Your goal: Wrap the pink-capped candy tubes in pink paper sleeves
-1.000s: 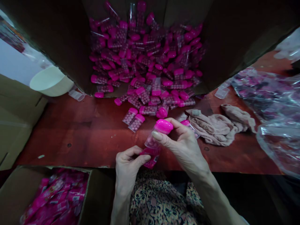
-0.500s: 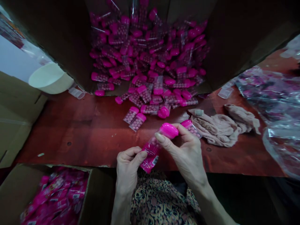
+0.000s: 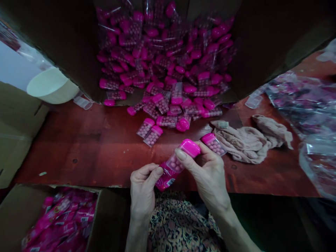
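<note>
Container tilted, pinched by right hand angled inward; left hand lower, pinching pink wrapper.

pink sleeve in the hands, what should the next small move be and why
Probably draw the pink sleeve farther toward the cap: the left hand pinches it, the right hand holds the container, and pink balls show uncovered below the cap.

Packing workshop: worktable, carton heaped with containers.

Lower end of container invisible beneath wrapper
</note>
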`<state>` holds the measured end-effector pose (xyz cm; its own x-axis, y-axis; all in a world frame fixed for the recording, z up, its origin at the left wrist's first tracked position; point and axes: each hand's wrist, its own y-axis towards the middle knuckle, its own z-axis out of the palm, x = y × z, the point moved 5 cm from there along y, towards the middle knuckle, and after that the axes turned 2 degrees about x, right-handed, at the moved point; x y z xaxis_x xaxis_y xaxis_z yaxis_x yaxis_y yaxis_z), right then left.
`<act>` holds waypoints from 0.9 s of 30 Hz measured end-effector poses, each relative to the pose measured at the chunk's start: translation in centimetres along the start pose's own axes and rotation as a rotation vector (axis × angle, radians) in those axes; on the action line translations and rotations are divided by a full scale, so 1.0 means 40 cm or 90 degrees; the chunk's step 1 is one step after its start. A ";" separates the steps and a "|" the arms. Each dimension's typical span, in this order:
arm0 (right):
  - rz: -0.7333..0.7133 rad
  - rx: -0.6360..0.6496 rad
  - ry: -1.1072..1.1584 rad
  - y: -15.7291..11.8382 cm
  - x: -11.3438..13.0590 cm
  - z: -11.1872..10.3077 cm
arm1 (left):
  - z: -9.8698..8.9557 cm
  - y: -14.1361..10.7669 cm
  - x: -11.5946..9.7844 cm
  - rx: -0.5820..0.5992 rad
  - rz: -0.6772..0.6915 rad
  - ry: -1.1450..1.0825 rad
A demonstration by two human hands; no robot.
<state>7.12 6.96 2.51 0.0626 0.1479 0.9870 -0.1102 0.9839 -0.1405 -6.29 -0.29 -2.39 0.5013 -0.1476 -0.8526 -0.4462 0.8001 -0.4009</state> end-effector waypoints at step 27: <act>-0.001 -0.017 -0.060 -0.026 -0.017 0.027 | 0.027 -0.008 0.010 -0.024 -0.041 -0.107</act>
<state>6.11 5.73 2.05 -0.0309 0.1383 0.9899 -0.0841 0.9865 -0.1405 -5.18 0.03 -2.25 0.6446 -0.0958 -0.7585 -0.4358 0.7691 -0.4675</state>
